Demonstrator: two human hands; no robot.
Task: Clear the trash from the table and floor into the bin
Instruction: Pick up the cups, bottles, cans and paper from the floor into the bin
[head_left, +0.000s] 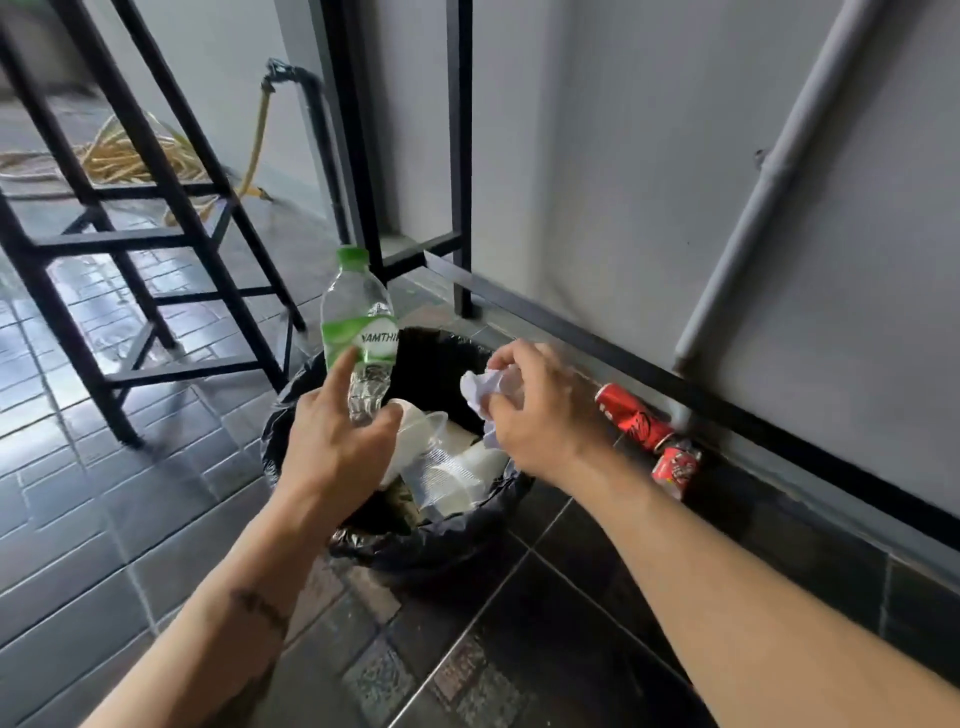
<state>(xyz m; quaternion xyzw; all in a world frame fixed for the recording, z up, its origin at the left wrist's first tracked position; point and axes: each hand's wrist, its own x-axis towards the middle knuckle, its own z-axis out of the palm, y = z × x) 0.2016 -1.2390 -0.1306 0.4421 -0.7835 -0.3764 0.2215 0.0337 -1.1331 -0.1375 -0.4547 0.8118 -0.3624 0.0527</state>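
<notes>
A bin lined with a black bag (291, 415) stands on the tiled floor and holds white cups and clear plastic (447, 467). Over its left rim my left hand (332, 441) grips the lower end of a clear plastic bottle (358, 312) with a green cap and green label, held upright. Crumpled white paper (483, 389) is clutched in my right hand (540, 410) above the bin's right side. Two red cans (634, 415) lie on the floor by the wall, right of the bin; the nearer can (675, 467) is crushed.
A black metal stool (156, 218) stands on the floor to the left. Black table legs (460, 156) rise behind the bin. A grey pipe (769, 192) runs down the wall. A yellow hose (124, 156) lies coiled at the far left.
</notes>
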